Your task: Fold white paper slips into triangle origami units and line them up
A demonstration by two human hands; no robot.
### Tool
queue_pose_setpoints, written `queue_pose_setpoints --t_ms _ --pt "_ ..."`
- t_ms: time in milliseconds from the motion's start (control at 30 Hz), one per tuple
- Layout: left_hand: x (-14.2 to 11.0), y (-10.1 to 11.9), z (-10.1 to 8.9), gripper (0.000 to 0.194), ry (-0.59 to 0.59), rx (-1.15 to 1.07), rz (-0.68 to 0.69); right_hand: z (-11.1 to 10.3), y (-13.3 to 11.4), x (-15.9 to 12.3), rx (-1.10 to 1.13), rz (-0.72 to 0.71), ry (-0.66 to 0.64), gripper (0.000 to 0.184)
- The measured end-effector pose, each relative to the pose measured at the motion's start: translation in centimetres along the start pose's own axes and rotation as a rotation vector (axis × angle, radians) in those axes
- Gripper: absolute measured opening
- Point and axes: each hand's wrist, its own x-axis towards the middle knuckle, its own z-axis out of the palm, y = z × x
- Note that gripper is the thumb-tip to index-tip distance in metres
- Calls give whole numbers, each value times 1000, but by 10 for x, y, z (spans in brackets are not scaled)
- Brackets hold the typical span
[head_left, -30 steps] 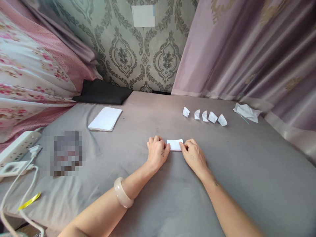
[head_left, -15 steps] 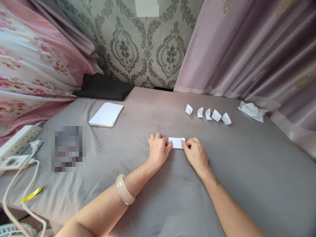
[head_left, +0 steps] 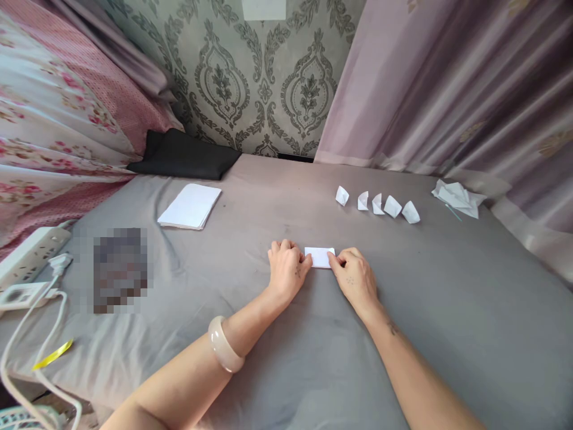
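Holds folded paper (head_left: 319, 257) by opposite ends in curled, nearly closed left hand (head_left: 286, 270) and right hand (head_left: 356, 275), apparently to keep it flat, with exact contact partly hidden.

The person's left forearm (head_left: 179, 376) enters at seven o'clock and reaches toward two; the right forearm (head_left: 407, 358) enters at five and points toward eleven. The left hand (head_left: 287, 272) and the right hand (head_left: 355, 276) stay near but apart, backs upward, fingers bent, thumbs leaning inward. Small dark marks dot both hands.
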Motion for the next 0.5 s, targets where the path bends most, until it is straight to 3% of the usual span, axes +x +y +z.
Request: queue_pose_setpoints --t_ms 500 --pt "0 1 2 30 -7 156 52 -2 -2 -1 -18 45 -27 35"
